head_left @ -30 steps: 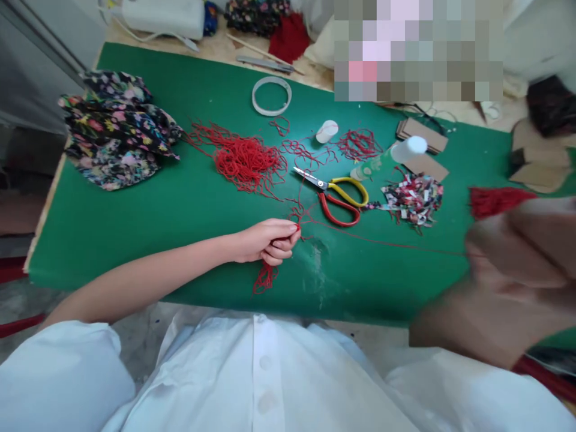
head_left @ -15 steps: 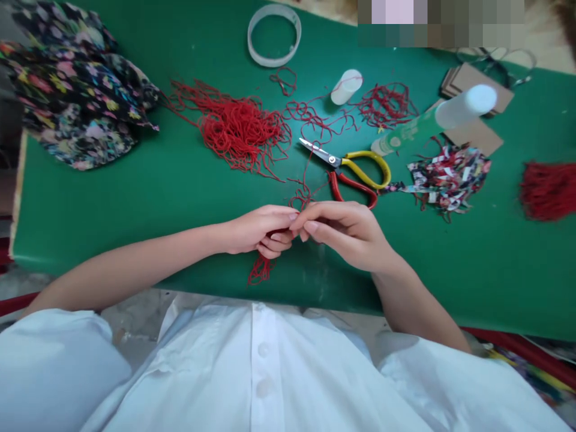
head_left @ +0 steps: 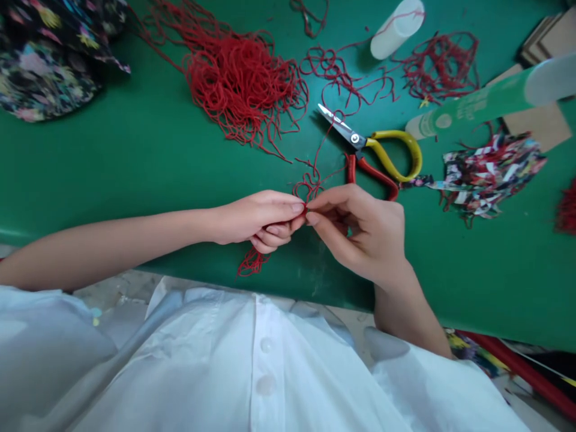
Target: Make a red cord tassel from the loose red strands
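Observation:
My left hand [head_left: 265, 219] is closed around a small bunch of red cord [head_left: 252, 262], whose loose ends hang out below the fingers. At its fingertips, my right hand [head_left: 360, 231] pinches a bit of the same red cord between thumb and forefinger. The part between the hands is mostly hidden by my fingers. Thin curls of red cord [head_left: 310, 186] lie just beyond the fingertips. Scissors [head_left: 360, 144] with one yellow and one red handle lie slightly spread above my right hand. A large tangled heap of red cord [head_left: 245, 84] sits farther up the table.
Right of the scissors are a green bottle [head_left: 486, 102], a bundle of patterned fabric strips [head_left: 495, 171] and brown cardboard pieces [head_left: 540, 126]. A white spool [head_left: 396, 30] stands at the back. Floral cloth [head_left: 49, 60] lies at upper left on the green table [head_left: 112, 162].
The view has moved closer and lower, so the white ring has left the picture. My right hand's thumb and forefinger have drawn slightly away from the left thumb, still pinching the cord.

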The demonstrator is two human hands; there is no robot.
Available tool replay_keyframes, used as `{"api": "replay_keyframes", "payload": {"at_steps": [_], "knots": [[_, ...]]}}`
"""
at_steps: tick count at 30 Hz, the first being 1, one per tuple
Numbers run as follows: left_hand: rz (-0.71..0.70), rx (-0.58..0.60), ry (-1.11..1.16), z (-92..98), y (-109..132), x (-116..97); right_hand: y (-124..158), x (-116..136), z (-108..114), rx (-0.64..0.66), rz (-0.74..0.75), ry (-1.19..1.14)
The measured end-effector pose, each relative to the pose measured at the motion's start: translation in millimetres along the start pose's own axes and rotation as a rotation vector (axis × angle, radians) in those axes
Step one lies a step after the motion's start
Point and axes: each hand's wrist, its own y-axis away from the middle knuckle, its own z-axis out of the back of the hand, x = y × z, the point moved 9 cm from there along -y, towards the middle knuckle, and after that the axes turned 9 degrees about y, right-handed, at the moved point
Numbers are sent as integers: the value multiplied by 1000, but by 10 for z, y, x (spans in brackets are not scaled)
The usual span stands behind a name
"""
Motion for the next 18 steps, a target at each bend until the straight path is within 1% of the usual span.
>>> {"api": "replay_keyframes", "payload": {"at_steps": [3, 6, 11, 14, 18], "knots": [[1, 1, -1, 2, 2, -1, 8, 45, 23, -29, 76, 88], [12, -5, -8, 0, 8, -3, 20, 101, 21, -26, 151, 169], [38, -17, -24, 7, 16, 4, 43, 184, -65, 22, 295, 450], [55, -11, -35, 4, 18, 16, 42, 149, -125, 48, 323, 537], [64, -8, -35, 0, 14, 12, 26, 55, -180, 86, 289, 495]]}}
